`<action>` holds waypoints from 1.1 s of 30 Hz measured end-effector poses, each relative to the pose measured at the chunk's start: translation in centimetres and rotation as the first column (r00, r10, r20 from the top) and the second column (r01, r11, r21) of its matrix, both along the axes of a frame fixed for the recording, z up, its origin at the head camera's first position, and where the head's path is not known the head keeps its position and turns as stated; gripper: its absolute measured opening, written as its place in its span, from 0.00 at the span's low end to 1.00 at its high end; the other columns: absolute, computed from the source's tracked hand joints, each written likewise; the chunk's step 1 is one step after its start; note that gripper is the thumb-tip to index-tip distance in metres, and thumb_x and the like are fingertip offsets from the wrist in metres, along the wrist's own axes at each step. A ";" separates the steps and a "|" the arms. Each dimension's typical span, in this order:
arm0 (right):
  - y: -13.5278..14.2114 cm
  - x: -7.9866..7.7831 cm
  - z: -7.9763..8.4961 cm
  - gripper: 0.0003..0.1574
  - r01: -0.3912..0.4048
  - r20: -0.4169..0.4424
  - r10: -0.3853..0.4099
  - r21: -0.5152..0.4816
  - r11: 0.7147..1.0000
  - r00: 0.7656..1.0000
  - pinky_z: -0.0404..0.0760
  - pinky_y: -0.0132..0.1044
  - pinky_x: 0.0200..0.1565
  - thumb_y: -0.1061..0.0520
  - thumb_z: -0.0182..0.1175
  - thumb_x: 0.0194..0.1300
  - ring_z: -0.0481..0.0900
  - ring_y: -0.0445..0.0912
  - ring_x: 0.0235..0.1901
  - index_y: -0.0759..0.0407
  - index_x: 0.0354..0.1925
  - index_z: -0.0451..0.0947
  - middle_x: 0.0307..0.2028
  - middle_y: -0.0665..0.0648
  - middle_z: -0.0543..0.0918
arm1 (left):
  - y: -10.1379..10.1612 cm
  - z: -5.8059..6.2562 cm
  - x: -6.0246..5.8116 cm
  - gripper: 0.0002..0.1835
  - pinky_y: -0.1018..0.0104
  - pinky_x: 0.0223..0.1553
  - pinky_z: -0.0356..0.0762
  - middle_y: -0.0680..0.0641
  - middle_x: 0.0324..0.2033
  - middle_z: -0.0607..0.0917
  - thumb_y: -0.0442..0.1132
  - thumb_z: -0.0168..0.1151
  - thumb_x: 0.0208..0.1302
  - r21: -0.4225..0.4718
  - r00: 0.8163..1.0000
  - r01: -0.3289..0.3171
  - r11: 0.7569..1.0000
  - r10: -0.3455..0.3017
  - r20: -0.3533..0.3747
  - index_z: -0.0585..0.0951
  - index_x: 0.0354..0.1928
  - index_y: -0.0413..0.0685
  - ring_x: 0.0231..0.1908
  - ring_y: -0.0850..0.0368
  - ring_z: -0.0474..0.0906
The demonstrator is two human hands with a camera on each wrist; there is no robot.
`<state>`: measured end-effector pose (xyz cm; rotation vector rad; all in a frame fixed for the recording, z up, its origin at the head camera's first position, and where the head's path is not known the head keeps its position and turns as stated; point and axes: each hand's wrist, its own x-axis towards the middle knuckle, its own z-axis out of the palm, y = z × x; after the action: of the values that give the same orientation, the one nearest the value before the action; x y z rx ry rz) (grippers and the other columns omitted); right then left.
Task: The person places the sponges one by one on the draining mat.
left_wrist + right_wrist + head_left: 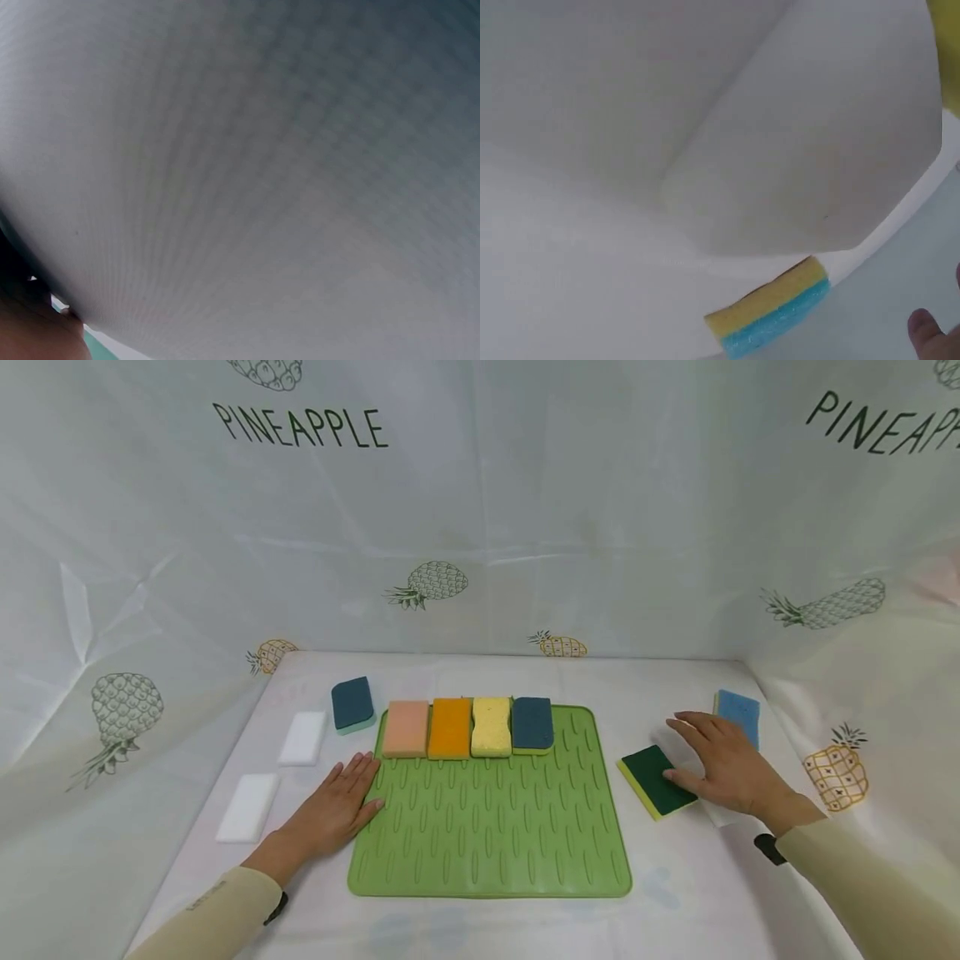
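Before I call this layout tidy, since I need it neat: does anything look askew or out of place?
Yes: the green-topped sponge right of the mat lies slanted near the right hand, while the four sponges on the mat line up side by side. I see no spill.

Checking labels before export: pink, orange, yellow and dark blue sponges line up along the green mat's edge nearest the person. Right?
Wrong edge. The head view shows the pink sponge, orange sponge, yellow sponge and dark blue sponge lined up along the far edge of the green mat.
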<state>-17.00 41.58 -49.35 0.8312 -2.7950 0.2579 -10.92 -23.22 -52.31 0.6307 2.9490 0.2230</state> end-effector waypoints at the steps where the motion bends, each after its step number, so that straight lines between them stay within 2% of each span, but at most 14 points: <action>1: -0.1 0.2 0.0 0.56 -0.020 0.003 0.020 0.014 1.000 1.000 0.63 0.69 0.67 0.35 0.73 0.62 0.65 0.67 0.70 0.61 0.76 0.66 0.72 0.67 0.69 | 0.0 0.0 0.0 0.40 0.38 0.81 0.53 0.36 0.82 0.59 0.55 0.51 0.83 0.001 1.000 0.000 1.000 0.000 -0.002 0.56 0.82 0.35 0.82 0.37 0.52; 4: -0.2 0.7 0.3 0.64 -0.057 0.012 0.056 0.070 0.996 0.998 0.50 0.63 0.79 0.32 0.72 0.63 0.56 0.61 0.79 0.58 0.82 0.56 0.79 0.64 0.62 | -0.1 0.1 0.0 0.40 0.37 0.80 0.54 0.35 0.81 0.60 0.55 0.52 0.83 0.005 1.000 0.002 1.000 -0.002 -0.016 0.57 0.82 0.34 0.82 0.36 0.53; 7: -0.8 0.8 1.1 0.70 -0.082 0.031 0.079 0.120 0.989 0.996 0.36 0.55 0.84 0.33 0.73 0.62 0.48 0.56 0.84 0.55 0.85 0.47 0.83 0.62 0.56 | -0.2 0.1 0.1 0.40 0.37 0.79 0.55 0.34 0.81 0.60 0.54 0.52 0.82 0.004 1.000 0.004 1.000 -0.004 -0.026 0.58 0.81 0.34 0.81 0.36 0.54; 9: -1.4 0.7 1.7 0.70 -0.107 0.043 0.101 0.170 0.980 0.994 0.39 0.58 0.83 0.35 0.75 0.60 0.50 0.57 0.83 0.55 0.85 0.48 0.83 0.62 0.57 | -0.2 0.2 0.1 0.40 0.37 0.80 0.54 0.35 0.81 0.60 0.55 0.52 0.83 0.003 1.000 0.000 1.000 0.000 -0.016 0.57 0.82 0.34 0.81 0.36 0.53; 11: -2.1 0.6 2.3 0.67 -0.132 0.077 0.118 0.223 0.966 0.990 0.46 0.62 0.82 0.37 0.75 0.61 0.55 0.59 0.82 0.56 0.84 0.51 0.81 0.62 0.60 | -0.2 0.2 0.2 0.40 0.36 0.80 0.54 0.34 0.81 0.60 0.55 0.52 0.83 0.008 1.000 0.000 1.000 0.000 -0.008 0.57 0.82 0.34 0.81 0.35 0.53; 14: -2.8 0.7 2.7 0.59 -0.146 0.165 0.103 0.280 0.949 0.981 0.55 0.67 0.77 0.40 0.74 0.64 0.61 0.62 0.79 0.58 0.82 0.58 0.79 0.63 0.65 | -0.1 0.2 0.1 0.40 0.37 0.80 0.53 0.35 0.81 0.59 0.55 0.52 0.83 0.016 1.000 -0.003 1.000 0.003 0.004 0.56 0.82 0.34 0.82 0.36 0.52; 17: -3.3 0.9 2.7 0.51 -0.142 0.247 0.068 0.294 0.945 0.967 0.60 0.70 0.74 0.45 0.72 0.67 0.65 0.64 0.76 0.60 0.79 0.64 0.76 0.65 0.70 | -0.1 0.1 0.0 0.40 0.37 0.80 0.53 0.35 0.81 0.59 0.55 0.52 0.83 0.011 1.000 0.000 1.000 0.000 0.001 0.56 0.82 0.34 0.82 0.36 0.52; 20: -3.4 1.2 2.6 0.46 -0.125 0.258 0.050 0.281 0.952 0.965 0.64 0.71 0.72 0.47 0.72 0.67 0.69 0.65 0.73 0.61 0.76 0.69 0.72 0.66 0.74 | 0.0 0.0 -0.1 0.40 0.37 0.80 0.53 0.35 0.81 0.59 0.55 0.52 0.83 0.004 1.000 0.003 1.000 -0.003 0.004 0.56 0.82 0.34 0.82 0.36 0.52; 22: -3.1 1.5 2.4 0.45 -0.106 0.230 0.045 0.264 0.959 0.972 0.68 0.70 0.70 0.47 0.74 0.66 0.72 0.65 0.71 0.62 0.74 0.70 0.70 0.66 0.76 | 0.0 0.0 -0.1 0.41 0.37 0.81 0.52 0.35 0.81 0.58 0.55 0.52 0.83 0.001 1.000 0.009 1.000 -0.009 0.009 0.56 0.82 0.34 0.82 0.36 0.51; 26: -2.2 2.9 2.2 0.49 -0.076 0.143 0.046 0.215 0.974 0.989 0.73 0.67 0.66 0.46 0.77 0.62 0.74 0.65 0.68 0.63 0.73 0.70 0.68 0.65 0.77 | 0.0 0.1 -0.2 0.40 0.37 0.80 0.52 0.35 0.81 0.58 0.55 0.51 0.83 0.005 1.000 0.021 1.000 -0.021 0.009 0.56 0.82 0.33 0.82 0.36 0.51; 33: -0.9 4.8 1.5 0.72 -0.078 0.075 0.064 0.206 0.975 0.995 0.69 0.66 0.67 0.34 0.81 0.49 0.69 0.64 0.70 0.62 0.79 0.59 0.73 0.65 0.71 | -0.1 0.0 -0.1 0.40 0.37 0.80 0.52 0.35 0.81 0.58 0.55 0.52 0.83 0.007 1.000 0.016 1.000 -0.016 0.002 0.56 0.82 0.34 0.82 0.35 0.51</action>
<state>-12.15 40.64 -47.85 0.9873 -2.8951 0.0021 -10.97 -23.32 -52.27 0.6543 2.9410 0.2319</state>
